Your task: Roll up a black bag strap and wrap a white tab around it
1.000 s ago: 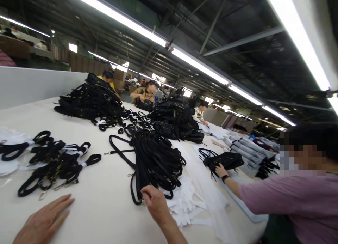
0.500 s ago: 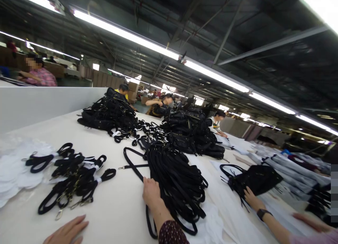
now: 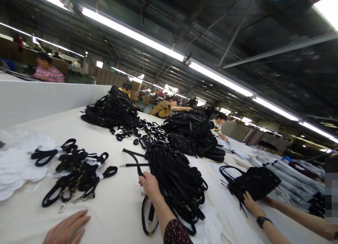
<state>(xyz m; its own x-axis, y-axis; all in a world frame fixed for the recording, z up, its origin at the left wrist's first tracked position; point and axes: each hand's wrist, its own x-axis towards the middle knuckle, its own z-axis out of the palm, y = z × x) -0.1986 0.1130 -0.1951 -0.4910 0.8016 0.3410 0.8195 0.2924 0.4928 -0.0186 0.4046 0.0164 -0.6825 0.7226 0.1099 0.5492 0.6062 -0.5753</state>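
On a pale worktable (image 3: 113, 215) beneath strip lights, seen from the head camera, a worker's right hand (image 3: 150, 185) held a black strap (image 3: 138, 168), its fingers drawn together and clamped on the webbing just beside the left edge of a thick heap of straps (image 3: 175, 177). The left hand (image 3: 67, 228) lay palm down, its thumb apart from the fingers and nothing in its grasp, near bundled straps (image 3: 79, 168) with metal clips. One loose clip (image 3: 123, 165) lay above the right hand; another, a hooked clip (image 3: 150, 228), sat below it beside the forearm.

The likeliest trouble lay in the tangle: because the held strap ran so close to the heap, a hard tug could have caught a crossing length and dragged neighbors out of line. The hooked clip, so near the forearm, might have snagged a loop or sleeve (image 3: 176, 232). At right, a co-worker's hand (image 3: 252, 205) touched a black bag (image 3: 260, 180), whose trailing cords risked catching if it were pulled toward the heap.
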